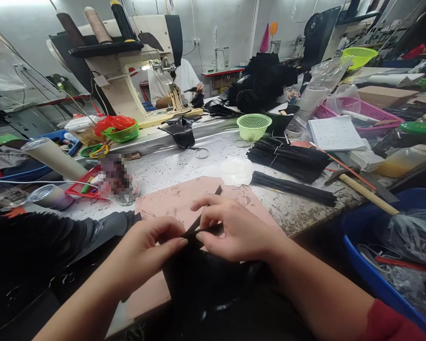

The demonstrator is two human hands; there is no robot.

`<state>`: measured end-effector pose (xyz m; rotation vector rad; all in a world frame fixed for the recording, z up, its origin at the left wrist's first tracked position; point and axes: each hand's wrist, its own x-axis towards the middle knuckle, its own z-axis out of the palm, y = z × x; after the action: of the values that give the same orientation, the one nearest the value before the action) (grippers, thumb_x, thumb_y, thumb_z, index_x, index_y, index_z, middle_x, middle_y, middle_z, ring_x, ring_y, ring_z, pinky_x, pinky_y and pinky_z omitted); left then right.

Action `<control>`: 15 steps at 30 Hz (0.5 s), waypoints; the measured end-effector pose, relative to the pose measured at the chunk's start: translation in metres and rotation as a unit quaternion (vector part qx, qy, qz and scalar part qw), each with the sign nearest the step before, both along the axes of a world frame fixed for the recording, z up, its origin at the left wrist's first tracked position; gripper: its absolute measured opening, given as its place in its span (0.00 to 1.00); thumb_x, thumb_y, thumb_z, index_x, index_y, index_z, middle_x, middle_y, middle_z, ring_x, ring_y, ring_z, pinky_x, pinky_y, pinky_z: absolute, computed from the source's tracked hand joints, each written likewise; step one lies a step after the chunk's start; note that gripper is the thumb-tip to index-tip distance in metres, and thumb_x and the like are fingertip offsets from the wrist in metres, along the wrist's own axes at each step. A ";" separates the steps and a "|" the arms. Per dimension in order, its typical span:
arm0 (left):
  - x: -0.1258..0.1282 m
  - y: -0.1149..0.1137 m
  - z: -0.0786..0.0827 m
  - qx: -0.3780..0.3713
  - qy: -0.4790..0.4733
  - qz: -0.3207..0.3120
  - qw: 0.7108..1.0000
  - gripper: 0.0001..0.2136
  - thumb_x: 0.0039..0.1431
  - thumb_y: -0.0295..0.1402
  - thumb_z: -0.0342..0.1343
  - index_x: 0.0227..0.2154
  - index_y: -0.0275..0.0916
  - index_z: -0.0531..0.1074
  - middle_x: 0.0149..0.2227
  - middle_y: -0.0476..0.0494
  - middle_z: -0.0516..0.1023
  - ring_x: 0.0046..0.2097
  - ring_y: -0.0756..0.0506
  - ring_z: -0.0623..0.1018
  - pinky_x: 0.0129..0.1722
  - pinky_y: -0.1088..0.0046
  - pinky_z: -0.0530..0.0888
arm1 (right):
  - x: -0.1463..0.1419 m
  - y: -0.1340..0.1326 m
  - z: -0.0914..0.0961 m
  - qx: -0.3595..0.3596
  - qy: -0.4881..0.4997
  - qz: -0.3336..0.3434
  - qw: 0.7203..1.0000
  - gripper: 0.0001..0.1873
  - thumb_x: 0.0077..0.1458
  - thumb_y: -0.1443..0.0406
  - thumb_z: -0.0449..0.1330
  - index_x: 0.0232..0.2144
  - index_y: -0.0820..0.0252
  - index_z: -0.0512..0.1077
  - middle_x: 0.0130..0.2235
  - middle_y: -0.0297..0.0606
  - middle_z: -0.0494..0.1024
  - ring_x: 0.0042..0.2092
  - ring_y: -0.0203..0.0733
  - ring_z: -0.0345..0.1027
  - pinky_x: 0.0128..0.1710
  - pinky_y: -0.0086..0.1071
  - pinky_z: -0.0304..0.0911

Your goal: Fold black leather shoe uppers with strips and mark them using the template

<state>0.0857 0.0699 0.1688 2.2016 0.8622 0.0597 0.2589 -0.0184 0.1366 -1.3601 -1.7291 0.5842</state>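
Both hands meet at the edge of a black leather-like piece, which hangs down toward my lap. My left hand pinches that edge between thumb and fingers. Close beside it, my right hand pinches the same edge, its index finger raised and bent. A narrow dark strip runs up from between the fingertips, its far end showing past the right hand. Whether the strip is joined to the piece I cannot tell. Under the hands lies a pinkish board strewn with dark scraps.
A bundle of black strips, a thinner bundle and a hammer lie at right. Behind stand a green basket and a sewing machine, with another person beyond. A blue tub sits low right.
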 end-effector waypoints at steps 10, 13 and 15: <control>0.001 -0.001 -0.002 -0.017 0.000 -0.001 1.000 0.09 0.52 0.35 0.50 0.33 0.41 0.73 0.24 0.52 0.72 0.29 0.49 0.70 0.29 0.75 0.67 | -0.004 0.002 -0.001 0.019 0.007 -0.007 1.000 0.05 0.48 0.71 0.57 0.22 0.62 0.67 0.41 0.40 0.74 0.41 0.38 0.69 0.41 0.29 0.63; 0.006 -0.001 0.002 0.002 -0.004 -0.020 1.000 0.08 0.52 0.34 0.50 0.31 0.41 0.73 0.24 0.53 0.72 0.29 0.50 0.70 0.29 0.76 0.67 | -0.003 0.003 -0.002 0.020 -0.001 0.002 1.000 0.05 0.50 0.71 0.57 0.24 0.62 0.69 0.41 0.40 0.74 0.41 0.38 0.69 0.43 0.29 0.62; 0.010 -0.001 0.004 -0.001 0.002 -0.024 1.000 0.08 0.52 0.35 0.50 0.27 0.40 0.73 0.26 0.51 0.74 0.30 0.49 0.71 0.30 0.76 0.67 | -0.003 0.003 -0.003 0.016 -0.008 0.011 1.000 0.05 0.52 0.71 0.56 0.25 0.63 0.70 0.41 0.41 0.74 0.41 0.38 0.68 0.44 0.29 0.62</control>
<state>0.0952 0.0686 0.1727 2.2204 0.8124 0.0313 0.2563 -0.0153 0.1341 -1.3272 -1.7611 0.5566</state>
